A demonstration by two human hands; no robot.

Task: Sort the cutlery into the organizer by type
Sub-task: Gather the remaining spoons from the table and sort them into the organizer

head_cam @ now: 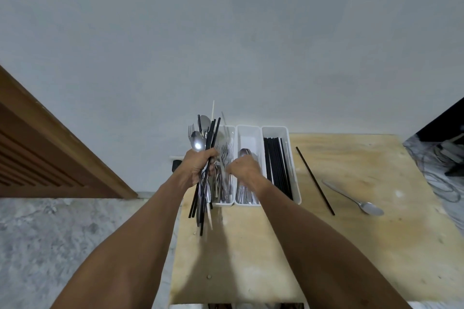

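My left hand (200, 164) grips a mixed bundle of cutlery (204, 138): spoons, a fork and black chopsticks, held upright above the table's left edge. A white three-bin organizer (273, 130) stands at the back of the wooden table (351, 246). Its left bin holds forks (225, 152), its middle bin spoons (244, 152), its right bin black chopsticks (276, 158). My right hand (242, 167) hovers over the left and middle bins with fingers closed; what it holds, if anything, is hidden. A loose black chopstick (315, 180) and a loose spoon (356, 199) lie on the table to the right.
A grey wall rises behind the table. A wooden door frame (50, 138) slants at the left above a marble floor (62, 233). Cables and dark equipment (444, 153) lie on the floor at the far right.
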